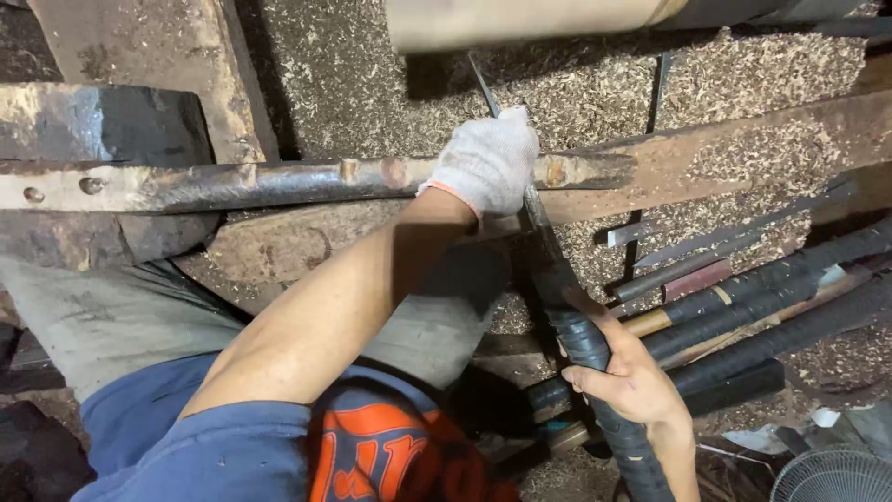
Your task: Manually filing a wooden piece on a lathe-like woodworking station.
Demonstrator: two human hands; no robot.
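My left hand (488, 163), in a white knit glove, grips the metal blade of a long chisel (485, 93) and presses it onto a rusty steel rest bar (232, 184). My bare right hand (632, 367) is closed around the chisel's black tape-wrapped handle (567, 307), lower right. The blade tip points up toward a pale wooden cylinder (520, 20) lying across the top edge; the tip's contact with it is hidden in shadow.
Several other black-handled chisels (743, 297) lie in a row on the right. Wood shavings (576, 88) cover the rusty bed and beams. A dark metal block (102, 125) stands at far left. A fan guard (832, 476) shows at bottom right.
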